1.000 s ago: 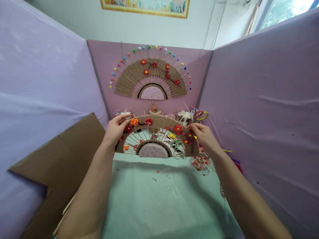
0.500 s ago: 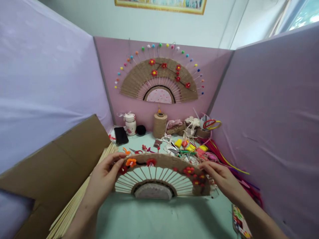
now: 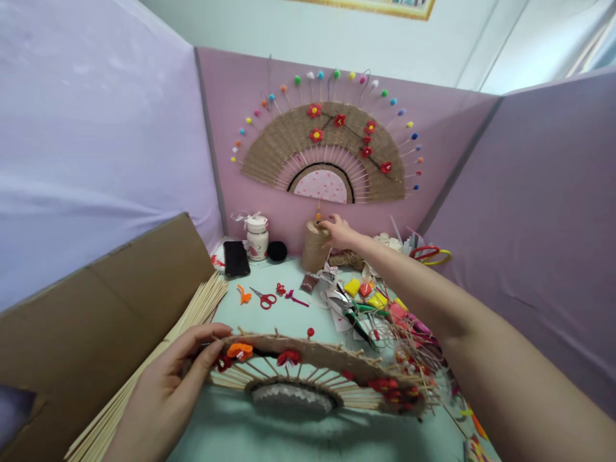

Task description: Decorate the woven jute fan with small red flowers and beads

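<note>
My left hand (image 3: pixel 166 385) grips the left end of a jute-wrapped stick fan (image 3: pixel 317 375) trimmed with red and orange flowers, which lies low over the green table (image 3: pixel 269 443). My right hand (image 3: pixel 339 232) is stretched to the back, fingers curled on the top of a spool of jute twine (image 3: pixel 314 247). A finished fan (image 3: pixel 327 154) with coloured pompoms hangs on the pink back wall.
A cardboard sheet (image 3: pixel 106 314) and a bundle of bamboo sticks (image 3: pixel 158 359) lie at the left. A phone (image 3: pixel 235 258), white jar (image 3: pixel 256 236), red scissors (image 3: pixel 264 298) and a heap of pipe cleaners and craft bits (image 3: pixel 385 308) crowd the back and right. Purple partitions close three sides.
The fan came down from upright to near the table. My right hand let go of it and reached back to the twine spool. My left hand kept its hold.
</note>
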`<state>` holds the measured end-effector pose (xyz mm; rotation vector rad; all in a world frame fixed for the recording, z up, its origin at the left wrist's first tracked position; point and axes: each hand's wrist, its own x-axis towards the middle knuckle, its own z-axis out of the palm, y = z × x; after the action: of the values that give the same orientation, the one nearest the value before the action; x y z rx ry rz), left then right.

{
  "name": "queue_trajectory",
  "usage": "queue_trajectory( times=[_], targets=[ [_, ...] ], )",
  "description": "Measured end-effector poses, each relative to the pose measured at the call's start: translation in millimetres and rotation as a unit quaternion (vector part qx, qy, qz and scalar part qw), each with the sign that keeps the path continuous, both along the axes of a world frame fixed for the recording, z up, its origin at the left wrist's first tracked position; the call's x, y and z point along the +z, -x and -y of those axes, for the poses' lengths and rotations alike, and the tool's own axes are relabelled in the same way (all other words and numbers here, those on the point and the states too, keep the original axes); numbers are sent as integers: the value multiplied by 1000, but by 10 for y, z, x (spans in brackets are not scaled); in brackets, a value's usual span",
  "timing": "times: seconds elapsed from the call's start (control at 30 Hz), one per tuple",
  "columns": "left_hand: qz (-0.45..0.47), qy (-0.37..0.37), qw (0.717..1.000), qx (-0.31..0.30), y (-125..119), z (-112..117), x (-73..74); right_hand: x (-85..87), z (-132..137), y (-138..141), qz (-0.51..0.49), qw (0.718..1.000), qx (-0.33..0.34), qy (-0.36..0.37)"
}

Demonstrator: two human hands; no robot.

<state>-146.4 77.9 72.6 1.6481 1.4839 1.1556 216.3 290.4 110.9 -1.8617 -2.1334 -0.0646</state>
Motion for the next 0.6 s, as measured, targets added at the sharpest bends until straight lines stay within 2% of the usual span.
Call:
queue_trajectory(
  times=[0.07,0.13,0.2,0.27,0.4,0.47,0.53,0.6],
  targets=[
    [-12,-5,1000,11,9,34,13,-103,-174,2,10,1000,0,13],
    [-21,-6,1000,12,8,58,38,-132,-238,-13,16,1000,5,19],
    [-26,-8,1000,11,0,66,62,-73,-221,-38,18,1000,15,13],
    [-32,-12,999,12,-13,61,77,65,-130,-79,15,1000,25,-3],
    [-34,-2,999,3,-27,53,73,466,281,-185,-1,998,41,-56],
    [-30,0,1000,2,-28,59,65,630,582,-200,2,991,89,-100],
    [-26,1,1000,5,-29,68,61,692,911,-147,0,989,119,-87],
    [-23,2,1000,4,-33,74,60,619,1220,-23,-16,987,151,-50]
  ],
)
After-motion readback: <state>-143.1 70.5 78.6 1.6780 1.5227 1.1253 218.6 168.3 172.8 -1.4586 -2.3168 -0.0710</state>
